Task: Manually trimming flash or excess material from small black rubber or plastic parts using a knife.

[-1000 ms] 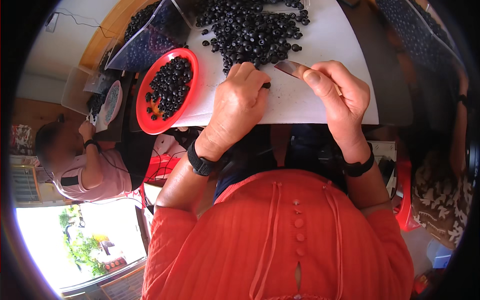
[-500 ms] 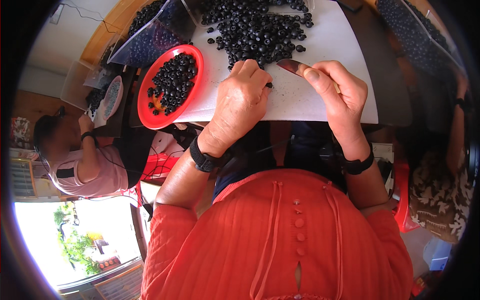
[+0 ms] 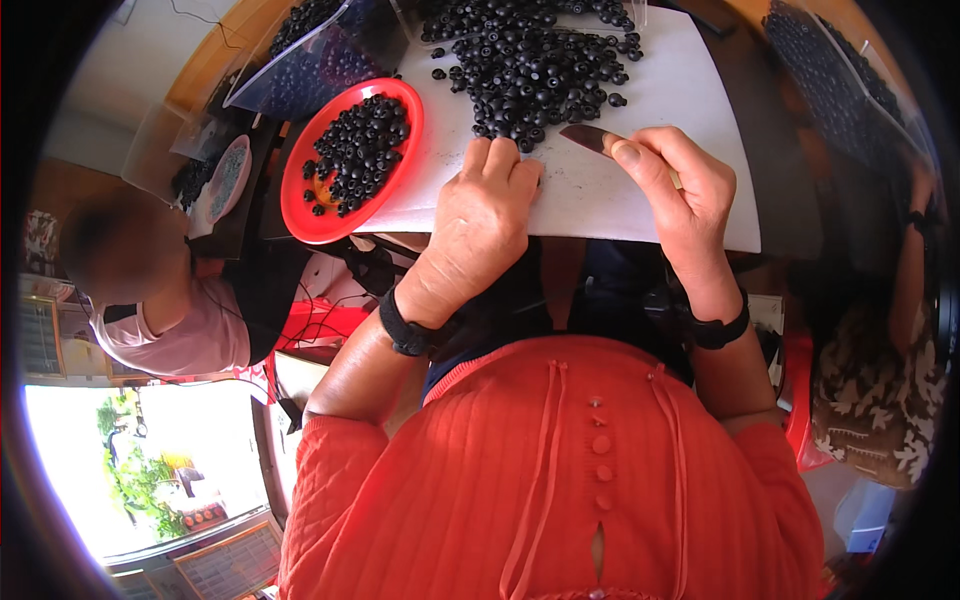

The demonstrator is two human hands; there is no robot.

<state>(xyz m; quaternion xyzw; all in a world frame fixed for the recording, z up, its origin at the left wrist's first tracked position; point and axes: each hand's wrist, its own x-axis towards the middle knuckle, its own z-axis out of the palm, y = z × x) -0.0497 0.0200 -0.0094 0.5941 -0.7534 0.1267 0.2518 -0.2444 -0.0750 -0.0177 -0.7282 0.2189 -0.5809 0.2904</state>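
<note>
My right hand grips a small knife; its short pointed blade faces left, above the white board. My left hand lies palm down at the near edge of a heap of small round black pieces with holes. Its fingers are curled and pressed together, and whatever they may hold is hidden beneath them. To the left of that hand is a red oval plate, with more of the black pieces in it. Fine dark crumbs are scattered on the board between my hands.
Clear plastic bins of black pieces stand at the far left and far right. On the left a person sits near a pale bowl. Another person's arm shows at the right. Dark cables hang below the table's left side.
A small black piece that showed at my left fingertips is out of sight. My left hand has shifted slightly nearer me. The person on the left has lowered an arm and turned.
</note>
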